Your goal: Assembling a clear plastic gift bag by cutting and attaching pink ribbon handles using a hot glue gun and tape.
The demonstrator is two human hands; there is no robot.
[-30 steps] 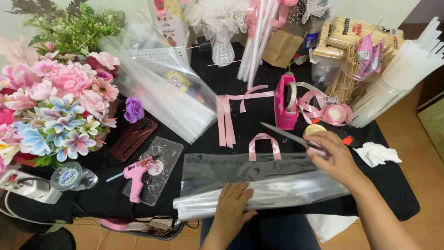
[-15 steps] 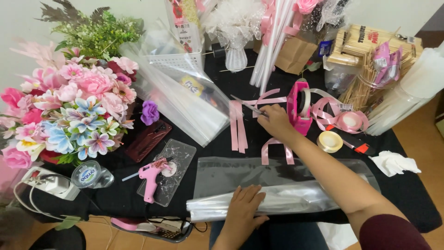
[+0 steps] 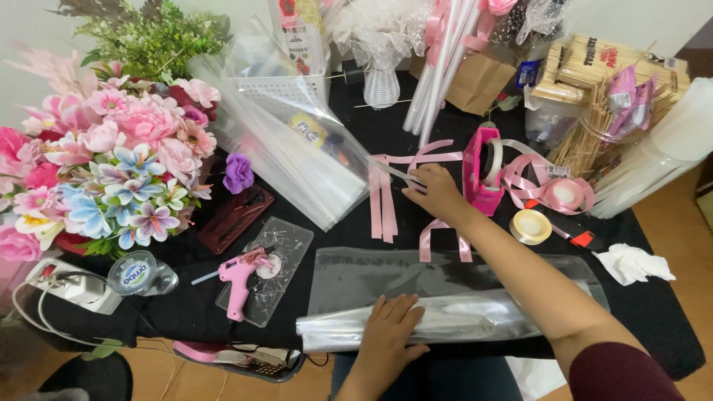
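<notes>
The right hand (image 3: 438, 193) covered the handles of the scissors (image 3: 397, 174), so only the blades showed, and how the fingers gripped them could not be told. The left hand (image 3: 390, 330) lay over part of the cellophane roll (image 3: 475, 319), hiding the stretch beneath its palm. The right arm crossed the cellophane sheet (image 3: 386, 271) and hid its far corner. The bouquet (image 3: 89, 171) ran off the left edge, and the stick bundles (image 3: 668, 148) off the right. The tray (image 3: 245, 364) below the glue gun (image 3: 241, 275) was half hidden under the table edge. Ribbon (image 3: 549, 189) tangled behind the tape dispenser (image 3: 479, 174), its ends lost.
</notes>
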